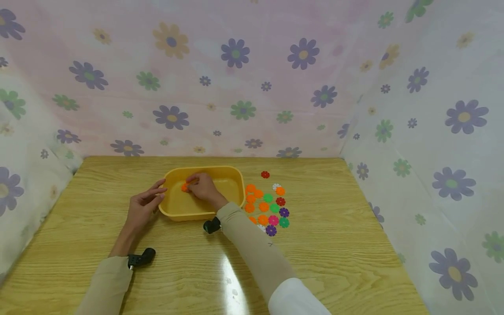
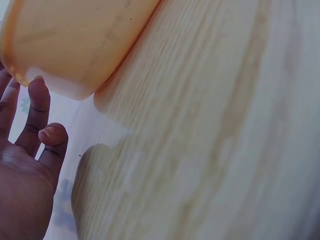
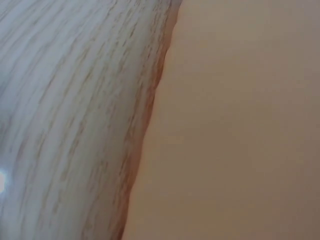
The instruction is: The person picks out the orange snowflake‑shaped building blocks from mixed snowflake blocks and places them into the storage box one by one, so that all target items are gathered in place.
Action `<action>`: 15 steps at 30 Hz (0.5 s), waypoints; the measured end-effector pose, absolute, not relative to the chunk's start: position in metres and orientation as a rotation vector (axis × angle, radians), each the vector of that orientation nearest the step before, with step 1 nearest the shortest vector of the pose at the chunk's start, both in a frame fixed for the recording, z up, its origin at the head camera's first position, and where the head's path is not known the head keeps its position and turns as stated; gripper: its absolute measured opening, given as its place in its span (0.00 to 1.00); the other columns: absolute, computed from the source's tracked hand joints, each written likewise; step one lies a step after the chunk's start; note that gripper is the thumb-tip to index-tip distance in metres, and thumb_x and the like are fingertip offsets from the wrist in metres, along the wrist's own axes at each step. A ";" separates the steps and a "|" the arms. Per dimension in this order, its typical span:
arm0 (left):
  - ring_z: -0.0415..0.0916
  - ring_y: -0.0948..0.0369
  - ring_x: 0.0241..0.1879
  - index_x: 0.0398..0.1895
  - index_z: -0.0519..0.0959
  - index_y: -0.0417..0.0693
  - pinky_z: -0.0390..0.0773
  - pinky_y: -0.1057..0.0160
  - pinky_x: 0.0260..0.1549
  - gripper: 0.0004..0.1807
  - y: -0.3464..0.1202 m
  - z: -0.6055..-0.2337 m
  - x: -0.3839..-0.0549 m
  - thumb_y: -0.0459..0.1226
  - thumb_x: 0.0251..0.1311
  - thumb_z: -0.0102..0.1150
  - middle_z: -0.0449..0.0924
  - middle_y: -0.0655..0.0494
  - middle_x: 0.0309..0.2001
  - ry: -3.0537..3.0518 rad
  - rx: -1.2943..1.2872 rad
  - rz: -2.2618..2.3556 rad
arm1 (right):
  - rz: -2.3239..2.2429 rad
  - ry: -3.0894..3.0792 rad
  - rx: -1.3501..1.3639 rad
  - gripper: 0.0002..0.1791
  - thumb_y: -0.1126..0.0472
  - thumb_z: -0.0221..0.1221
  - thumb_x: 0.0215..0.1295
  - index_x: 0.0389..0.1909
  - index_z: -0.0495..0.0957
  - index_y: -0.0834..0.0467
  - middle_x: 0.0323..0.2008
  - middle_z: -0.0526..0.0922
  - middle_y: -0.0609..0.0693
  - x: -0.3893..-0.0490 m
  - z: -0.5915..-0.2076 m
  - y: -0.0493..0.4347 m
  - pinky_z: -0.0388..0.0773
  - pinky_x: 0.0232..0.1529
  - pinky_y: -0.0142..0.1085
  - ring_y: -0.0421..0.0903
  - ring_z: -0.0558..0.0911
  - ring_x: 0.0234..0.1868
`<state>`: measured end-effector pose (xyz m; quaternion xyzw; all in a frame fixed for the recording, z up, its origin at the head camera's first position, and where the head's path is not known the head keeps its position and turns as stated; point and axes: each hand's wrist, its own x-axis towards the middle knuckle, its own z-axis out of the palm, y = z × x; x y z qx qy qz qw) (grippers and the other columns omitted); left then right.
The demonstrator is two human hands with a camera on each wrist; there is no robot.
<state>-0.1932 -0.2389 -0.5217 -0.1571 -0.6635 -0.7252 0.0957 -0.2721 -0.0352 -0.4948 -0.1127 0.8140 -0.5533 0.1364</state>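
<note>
A yellow plastic tub (image 1: 201,215) sits on the wooden table. Over its inside reaches my right hand (image 1: 204,187), thumb and fingers pinching an orange flower-shaped disc (image 1: 184,187) near the tub's left end. My left hand (image 1: 142,207) is at the tub's left rim, its fingers loosely spread with the tips right at the edge. In the left wrist view the left hand (image 2: 25,160) shows relaxed fingers beside the tub's outer wall (image 2: 70,45). The right wrist view is filled by the tub wall (image 3: 230,125) and table, with the right hand hidden there.
Right of the tub lie several flower-shaped discs: orange (image 1: 263,206), green (image 1: 268,198), purple (image 1: 271,230), pink (image 1: 273,220) and white ones, and a red disc (image 1: 265,174) farther back. A flower-printed cloth (image 1: 244,87) hangs behind the table (image 1: 334,245).
</note>
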 end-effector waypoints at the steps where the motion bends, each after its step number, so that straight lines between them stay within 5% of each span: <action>1: 0.70 0.71 0.68 0.53 0.72 0.11 0.79 0.75 0.51 0.17 -0.239 -0.522 -0.193 0.24 0.71 0.54 0.77 0.58 0.67 -1.967 -0.472 -2.147 | -1.594 2.361 -0.333 0.11 0.70 0.59 0.71 0.50 0.82 0.69 0.37 0.89 0.61 -0.272 -0.494 -0.035 0.74 0.25 0.26 0.41 0.84 0.29; 8: 0.72 0.69 0.67 0.53 0.72 0.12 0.80 0.75 0.49 0.17 -0.238 -0.521 -0.193 0.24 0.71 0.55 0.77 0.55 0.67 -1.966 -0.411 -2.157 | -1.565 2.375 -0.361 0.11 0.68 0.58 0.73 0.50 0.83 0.69 0.38 0.89 0.60 -0.271 -0.494 -0.035 0.74 0.24 0.26 0.39 0.79 0.25; 15: 0.71 0.70 0.68 0.53 0.73 0.12 0.80 0.75 0.50 0.16 -0.238 -0.521 -0.194 0.24 0.71 0.54 0.77 0.54 0.67 -1.964 -0.406 -2.153 | -1.477 2.448 -0.404 0.09 0.67 0.62 0.70 0.48 0.85 0.65 0.40 0.88 0.57 -0.272 -0.496 -0.036 0.78 0.33 0.26 0.41 0.84 0.33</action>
